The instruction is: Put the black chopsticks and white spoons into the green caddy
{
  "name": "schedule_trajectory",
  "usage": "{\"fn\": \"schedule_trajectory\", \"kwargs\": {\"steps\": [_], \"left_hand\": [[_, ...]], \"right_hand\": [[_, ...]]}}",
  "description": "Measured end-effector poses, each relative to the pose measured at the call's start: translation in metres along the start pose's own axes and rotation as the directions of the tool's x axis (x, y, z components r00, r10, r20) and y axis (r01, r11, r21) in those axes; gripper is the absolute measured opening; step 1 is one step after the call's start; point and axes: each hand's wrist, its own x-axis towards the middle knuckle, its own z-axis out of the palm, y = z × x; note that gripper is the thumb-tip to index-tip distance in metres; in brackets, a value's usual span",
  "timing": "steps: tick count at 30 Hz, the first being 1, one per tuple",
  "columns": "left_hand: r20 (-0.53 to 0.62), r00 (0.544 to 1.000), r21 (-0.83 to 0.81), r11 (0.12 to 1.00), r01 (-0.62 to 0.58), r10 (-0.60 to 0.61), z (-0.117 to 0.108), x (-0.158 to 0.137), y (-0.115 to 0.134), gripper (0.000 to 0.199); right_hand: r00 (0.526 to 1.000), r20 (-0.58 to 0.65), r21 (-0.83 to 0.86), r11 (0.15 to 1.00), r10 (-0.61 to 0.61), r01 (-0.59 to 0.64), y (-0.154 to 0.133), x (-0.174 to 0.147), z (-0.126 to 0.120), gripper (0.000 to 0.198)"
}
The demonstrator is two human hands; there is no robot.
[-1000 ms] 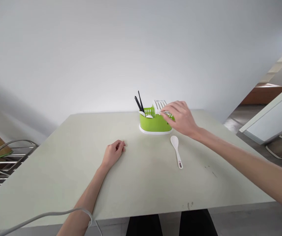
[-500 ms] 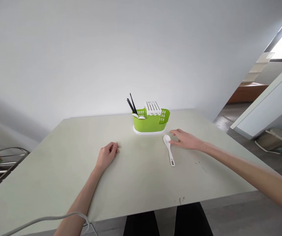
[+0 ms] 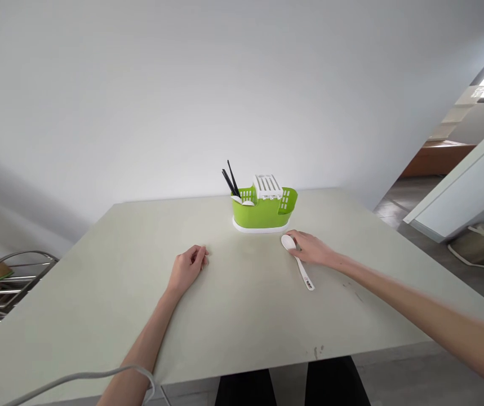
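A white spoon [image 3: 302, 272] lies on the table, its bowl toward the back and its printed handle slanting toward me to the right. My right hand [image 3: 310, 248] has its thumb and fingers closed around the spoon where bowl and handle meet, partly covering it. Loosely curled, my left hand [image 3: 187, 268] rests on the table to the left, with nothing visible in it. Behind the spoon stands a green utensil caddy [image 3: 262, 215] with a white base and a slotted white top. Black chopsticks [image 3: 230, 181] and white spoons [image 3: 242, 200] stick out of its left compartment.
The pale table [image 3: 233, 316] meets a white wall [image 3: 182, 101] at the back. A grey cable [image 3: 89, 375] crosses over my left forearm at the front. A metal rack [image 3: 11, 282] stands beyond the table's left edge.
My right hand has moved in and closed on the spoon, whose handle end has swung a little to the right. My left hand stays curled in place. The view has shifted slightly.
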Motion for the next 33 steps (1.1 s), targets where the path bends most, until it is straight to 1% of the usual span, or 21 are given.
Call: {"fn": "schedule_trajectory", "kwargs": {"steps": [4, 6, 8, 10, 11, 13, 14, 15, 17, 18, 20, 22, 23, 24, 25, 26, 27, 29, 31, 33], "left_hand": [[0.001, 1.0, 0.006, 1.0, -0.01, 0.01, 0.0, 0.0, -0.001, 0.048], [0.001, 1.0, 0.01, 1.0, -0.01, 0.01, 0.0, 0.0, -0.002, 0.048], [0.002, 1.0, 0.006, 1.0, -0.01, 0.01, 0.001, 0.0, -0.003, 0.047], [0.007, 1.0, 0.002, 1.0, -0.007, 0.007, 0.001, 0.0, -0.005, 0.046], [0.01, 1.0, 0.001, 1.0, -0.004, 0.004, 0.002, 0.0, -0.005, 0.046], [0.015, 1.0, 0.003, 1.0, 0.006, -0.006, 0.002, 0.0, -0.006, 0.045], [0.016, 1.0, 0.006, 1.0, 0.012, -0.012, 0.002, 0.0, -0.006, 0.045], [0.015, 1.0, 0.009, 1.0, 0.016, -0.016, 0.002, -0.001, -0.006, 0.044], [0.015, 1.0, 0.016, 1.0, 0.016, -0.017, 0.002, -0.001, -0.005, 0.044], [0.015, 1.0, 0.017, 1.0, 0.014, -0.015, 0.002, -0.002, -0.005, 0.043], [0.017, 1.0, 0.015, 1.0, 0.011, -0.012, 0.002, -0.003, -0.003, 0.043], [0.018, 1.0, 0.009, 1.0, 0.015, -0.015, 0.002, -0.003, -0.002, 0.042], [0.016, 1.0, 0.007, 1.0, 0.019, -0.019, 0.003, -0.004, -0.002, 0.042], [0.015, 1.0, 0.005, 1.0, 0.022, -0.022, 0.003, -0.004, -0.001, 0.042], [0.012, 1.0, 0.003, 1.0, 0.024, -0.024, 0.003, -0.005, -0.001, 0.041], [0.009, 1.0, 0.001, 1.0, 0.024, -0.024, 0.003, -0.005, 0.0, 0.041], [0.009, 1.0, -0.003, 1.0, 0.022, -0.022, 0.003, -0.005, 0.0, 0.041], [0.013, 1.0, -0.013, 1.0, 0.021, -0.021, 0.003, -0.006, 0.0, 0.041], [0.019, 1.0, -0.022, 0.999, 0.025, -0.025, 0.004, -0.006, 0.0, 0.041], [0.021, 0.999, -0.025, 0.999, 0.027, -0.027, 0.004, -0.006, 0.0, 0.04]], "right_hand": [[1.0, 0.021, 0.074, 0.997, -0.002, 0.001, -0.014, -0.002, -0.008, 0.023], [0.999, 0.042, 0.124, 0.992, -0.021, 0.016, -0.025, -0.005, -0.018, 0.016], [0.998, 0.043, 0.215, 0.976, -0.052, 0.042, -0.041, -0.008, -0.034, 0.014], [0.995, -0.013, 0.381, 0.92, -0.094, 0.092, -0.06, -0.009, -0.056, 0.016], [0.992, -0.058, 0.435, 0.891, -0.114, 0.128, -0.071, -0.009, -0.068, 0.018], [0.975, -0.175, 0.483, 0.851, -0.138, 0.207, -0.094, -0.006, -0.095, 0.021], [0.959, -0.246, 0.488, 0.837, -0.14, 0.247, -0.105, -0.003, -0.108, 0.021], [0.933, -0.332, 0.468, 0.835, -0.138, 0.29, -0.115, 0.002, -0.12, 0.021], [0.86, -0.491, 0.383, 0.853, -0.137, 0.355, -0.133, 0.014, -0.142, 0.019], [0.821, -0.551, 0.321, 0.869, -0.152, 0.376, -0.14, 0.022, -0.151, 0.018], [0.744, -0.636, 0.172, 0.902, -0.205, 0.396, -0.152, 0.041, -0.164, 0.02], [0.672, -0.686, 0.006, 0.921, -0.28, 0.389, -0.158, 0.061, -0.17, 0.025], [0.644, -0.695, -0.082, 0.925, -0.319, 0.371, -0.16, 0.071, -0.17, 0.027], [0.627, -0.693, -0.169, 0.925, -0.357, 0.34, -0.161, 0.081, -0.169, 0.03], [0.624, -0.677, -0.252, 0.92, -0.39, 0.301, -0.161, 0.09, -0.167, 0.031], [0.635, -0.649, -0.329, 0.908, -0.418, 0.26, -0.161, 0.098, -0.163, 0.033], [0.659, -0.612, -0.396, 0.891, -0.437, 0.223, -0.162, 0.106, -0.159, 0.034], [0.725, -0.522, -0.499, 0.85, -0.449, 0.167, -0.162, 0.118, -0.149, 0.035], [0.787, -0.444, -0.564, 0.816, -0.428, 0.125, -0.164, 0.127, -0.139, 0.036], [0.838, -0.377, -0.605, 0.79, -0.394, 0.1, -0.167, 0.133, -0.129, 0.038]]}}
